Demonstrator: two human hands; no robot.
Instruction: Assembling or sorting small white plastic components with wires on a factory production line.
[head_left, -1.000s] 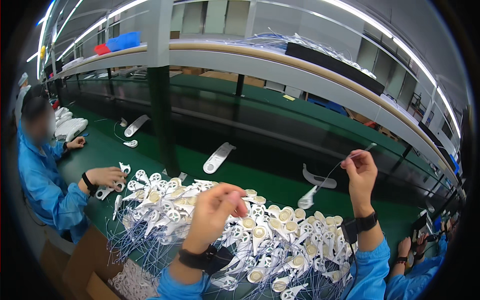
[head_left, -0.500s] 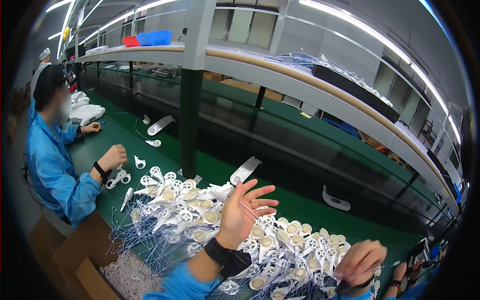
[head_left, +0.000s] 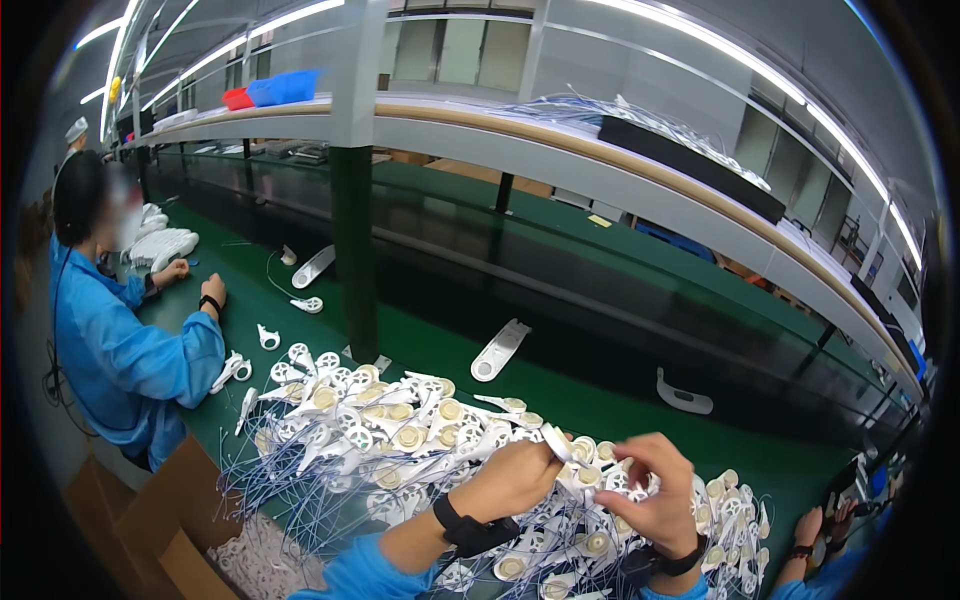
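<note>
We see a small white plastic part (head_left: pixel 560 443) pinched at the fingertips of the left hand (head_left: pixel 515 470), held just above the heap of white round-headed parts (head_left: pixel 400 430) that spreads across the green bench (head_left: pixel 600 400) in front of the person. The right hand (head_left: pixel 655 495) sits just beside it, fingers curled inward and closing on another white piece from the same heap (we cannot tell exactly which piece they grip, as the fingers hide it). Both wrists wear black bands, and blue sleeves show at the lower edge. Thin blue-white wires (head_left: pixel 290 480) trail from the heap toward an open cardboard box (head_left: pixel 170 530). Farther out on the bench lie two long white shells (head_left: pixel 500 350) and (head_left: pixel 685 395), well apart. At the left a co-worker in a blue coat (head_left: pixel 120 350) rests both hands on the bench.
</note>
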